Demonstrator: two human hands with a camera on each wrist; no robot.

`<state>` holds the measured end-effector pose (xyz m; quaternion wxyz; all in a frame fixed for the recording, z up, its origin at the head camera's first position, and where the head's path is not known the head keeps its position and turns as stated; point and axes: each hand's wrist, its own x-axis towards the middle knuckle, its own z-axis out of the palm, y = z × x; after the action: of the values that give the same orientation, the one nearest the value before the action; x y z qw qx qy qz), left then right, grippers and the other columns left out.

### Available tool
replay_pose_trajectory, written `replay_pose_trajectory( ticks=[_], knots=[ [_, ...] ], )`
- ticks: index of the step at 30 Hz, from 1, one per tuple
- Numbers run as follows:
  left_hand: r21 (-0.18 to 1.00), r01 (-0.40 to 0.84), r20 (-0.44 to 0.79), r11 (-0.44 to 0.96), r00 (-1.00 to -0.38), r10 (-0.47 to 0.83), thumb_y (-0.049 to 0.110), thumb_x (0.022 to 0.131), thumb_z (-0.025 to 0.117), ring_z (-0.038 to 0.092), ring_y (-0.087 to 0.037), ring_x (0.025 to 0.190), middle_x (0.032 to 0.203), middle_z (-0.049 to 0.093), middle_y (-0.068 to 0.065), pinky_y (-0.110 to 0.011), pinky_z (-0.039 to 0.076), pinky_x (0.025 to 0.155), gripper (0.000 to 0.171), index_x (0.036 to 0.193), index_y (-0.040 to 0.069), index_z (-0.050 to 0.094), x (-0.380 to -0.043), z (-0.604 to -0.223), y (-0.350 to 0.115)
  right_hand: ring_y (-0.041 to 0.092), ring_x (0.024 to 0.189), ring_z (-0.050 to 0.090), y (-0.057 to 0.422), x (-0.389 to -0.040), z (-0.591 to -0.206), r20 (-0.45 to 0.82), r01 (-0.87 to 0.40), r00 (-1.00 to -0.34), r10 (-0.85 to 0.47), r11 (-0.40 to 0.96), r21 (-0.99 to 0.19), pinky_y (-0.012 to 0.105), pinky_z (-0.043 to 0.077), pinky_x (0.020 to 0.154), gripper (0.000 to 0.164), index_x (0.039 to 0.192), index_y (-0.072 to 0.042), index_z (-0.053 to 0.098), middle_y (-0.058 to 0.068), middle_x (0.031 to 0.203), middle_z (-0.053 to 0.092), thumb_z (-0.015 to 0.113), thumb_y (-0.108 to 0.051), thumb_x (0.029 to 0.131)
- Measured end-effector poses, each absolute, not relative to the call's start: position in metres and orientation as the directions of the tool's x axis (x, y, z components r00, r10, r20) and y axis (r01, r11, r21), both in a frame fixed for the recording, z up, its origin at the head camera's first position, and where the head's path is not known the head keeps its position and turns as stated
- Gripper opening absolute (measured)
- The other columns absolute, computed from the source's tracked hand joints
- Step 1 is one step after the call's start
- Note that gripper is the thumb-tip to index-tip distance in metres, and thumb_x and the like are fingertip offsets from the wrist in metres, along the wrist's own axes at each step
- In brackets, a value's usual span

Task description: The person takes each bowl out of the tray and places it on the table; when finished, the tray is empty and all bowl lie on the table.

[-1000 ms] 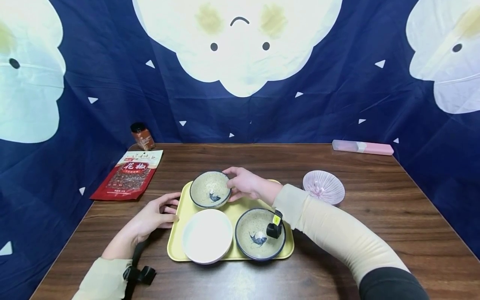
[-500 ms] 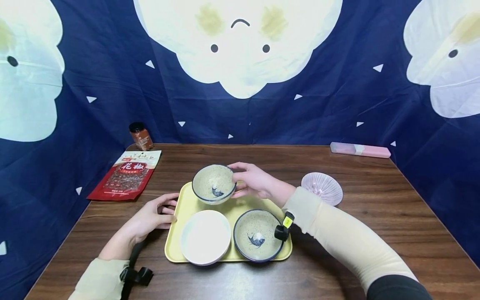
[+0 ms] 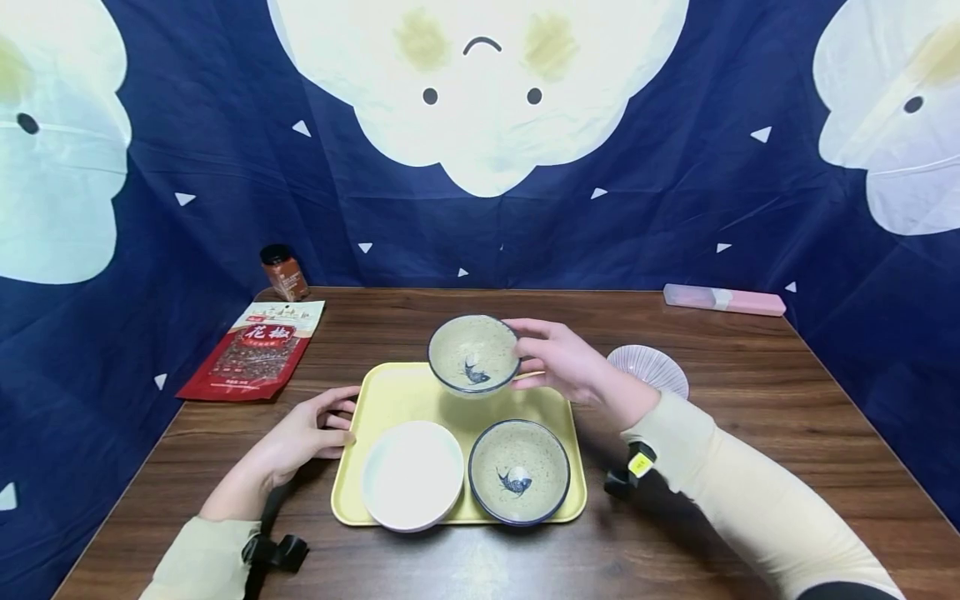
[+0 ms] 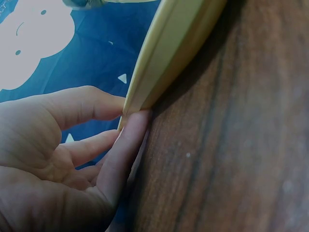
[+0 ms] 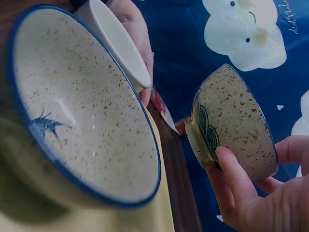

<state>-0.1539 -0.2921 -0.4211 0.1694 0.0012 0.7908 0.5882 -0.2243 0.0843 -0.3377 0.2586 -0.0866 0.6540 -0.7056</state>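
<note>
My right hand (image 3: 558, 358) grips a small speckled bowl (image 3: 474, 350) with a blue fish inside and a dark blue rim. It holds this bowl raised over the back of a yellow tray (image 3: 397, 392); in the right wrist view the bowl (image 5: 231, 121) is tilted, its foot showing beside the thumb. At the tray's left edge, my left hand (image 3: 303, 433) pinches the rim, as the left wrist view shows with the tray edge (image 4: 149, 72) between the fingertips. A white bowl (image 3: 412, 475) sits front left on the tray, beside a larger fish bowl (image 3: 519, 471) front right.
A striped bowl (image 3: 651, 367) stands on the wooden table (image 3: 720, 367) to the right, partly behind my right forearm. Back left are a red spice bag (image 3: 255, 354) and a black-lidded jar (image 3: 285, 273). A pink-and-clear case (image 3: 723, 300) lies back right.
The small fish bowl has been lifted off the tray's back left and carried to the right by my right hand. My left hand stays at the tray edge.
</note>
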Motion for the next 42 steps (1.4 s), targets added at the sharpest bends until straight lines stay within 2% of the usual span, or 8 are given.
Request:
replay_pose_trajectory(
  ticks=[7, 14, 21, 23, 25, 28, 31, 42],
  knots=[
    [0.927, -0.2, -0.27, 0.317, -0.943, 0.193, -0.005, 0.088, 0.068, 0.057, -0.028, 0.107, 0.135, 0.045, -0.026, -0.041, 0.06, 0.077, 0.077, 0.156, -0.003, 0.031, -0.152, -0.42, -0.293, 0.022, 0.086, 0.071, 0.118, -0.217, -0.335, -0.174, 0.229, -0.884, -0.435, -0.077, -0.97, 0.034, 0.061, 0.072, 0.062, 0.155, -0.001, 0.037, 0.018, 0.111, 0.065, 0.048, 0.002, 0.094],
    [0.923, -0.211, -0.279, 0.323, -0.943, 0.181, -0.005, 0.089, 0.068, 0.057, -0.027, 0.106, 0.134, 0.046, -0.025, -0.041, 0.06, 0.078, 0.075, 0.155, -0.001, 0.034, -0.151, -0.422, -0.296, 0.02, 0.089, 0.071, 0.156, -0.211, -0.332, -0.145, 0.198, -0.916, -0.375, -0.108, -0.974, 0.036, 0.06, 0.079, 0.062, 0.157, 0.003, 0.028, 0.016, 0.121, 0.059, 0.045, 0.001, 0.098],
    [0.923, -0.214, -0.282, 0.32, -0.942, 0.182, -0.005, 0.089, 0.069, 0.057, -0.028, 0.105, 0.134, 0.047, -0.025, -0.041, 0.06, 0.079, 0.075, 0.155, 0.0, 0.034, -0.151, -0.422, -0.294, 0.02, 0.094, 0.071, 0.201, -0.203, -0.326, -0.123, 0.183, -0.939, -0.32, -0.165, -0.969, 0.037, 0.06, 0.081, 0.063, 0.158, 0.005, 0.02, 0.01, 0.116, 0.061, 0.045, 0.003, 0.101],
    [0.921, -0.218, -0.286, 0.324, -0.941, 0.18, -0.005, 0.089, 0.069, 0.057, -0.028, 0.105, 0.134, 0.047, -0.025, -0.041, 0.06, 0.079, 0.075, 0.155, 0.0, 0.035, -0.151, -0.421, -0.293, 0.02, 0.094, 0.071, 0.214, -0.202, -0.326, -0.114, 0.178, -0.944, -0.309, -0.187, -0.966, 0.037, 0.06, 0.081, 0.06, 0.157, 0.003, 0.023, 0.008, 0.115, 0.063, 0.044, 0.003, 0.101],
    [0.919, -0.218, -0.287, 0.329, -0.942, 0.176, -0.005, 0.089, 0.069, 0.057, -0.029, 0.105, 0.133, 0.047, -0.025, -0.041, 0.06, 0.079, 0.074, 0.155, 0.0, 0.035, -0.151, -0.42, -0.292, 0.021, 0.094, 0.072, 0.227, -0.202, -0.326, -0.094, 0.166, -0.949, -0.3, -0.221, -0.961, 0.037, 0.06, 0.08, 0.053, 0.152, -0.001, 0.033, 0.008, 0.113, 0.065, 0.044, 0.004, 0.101],
    [0.918, -0.22, -0.288, 0.33, -0.942, 0.172, -0.005, 0.089, 0.068, 0.057, -0.029, 0.105, 0.134, 0.047, -0.025, -0.041, 0.06, 0.079, 0.074, 0.155, 0.0, 0.035, -0.151, -0.42, -0.291, 0.021, 0.091, 0.073, 0.246, -0.202, -0.327, -0.051, 0.134, -0.955, -0.291, -0.272, -0.953, 0.037, 0.06, 0.079, 0.039, 0.136, -0.01, 0.053, 0.008, 0.108, 0.069, 0.043, 0.005, 0.102],
    [0.92, -0.215, -0.283, 0.326, -0.943, 0.176, -0.006, 0.089, 0.068, 0.057, -0.028, 0.105, 0.133, 0.047, -0.025, -0.041, 0.06, 0.079, 0.074, 0.155, 0.0, 0.035, -0.151, -0.419, -0.29, 0.022, 0.09, 0.073, 0.264, -0.202, -0.33, -0.001, 0.099, -0.956, -0.292, -0.319, -0.943, 0.037, 0.06, 0.078, 0.04, 0.122, -0.017, 0.066, 0.009, 0.106, 0.07, 0.04, 0.007, 0.103],
    [0.921, -0.203, -0.273, 0.333, -0.945, 0.179, -0.006, 0.089, 0.068, 0.057, -0.028, 0.105, 0.133, 0.047, -0.026, -0.041, 0.06, 0.079, 0.075, 0.155, -0.001, 0.034, -0.153, -0.419, -0.291, 0.025, 0.087, 0.073, 0.321, -0.195, -0.341, -0.043, 0.106, -0.983, -0.176, -0.368, -0.924, 0.038, 0.061, 0.073, 0.045, 0.112, -0.017, 0.071, 0.009, 0.1, 0.071, 0.036, 0.01, 0.101]
  ],
)
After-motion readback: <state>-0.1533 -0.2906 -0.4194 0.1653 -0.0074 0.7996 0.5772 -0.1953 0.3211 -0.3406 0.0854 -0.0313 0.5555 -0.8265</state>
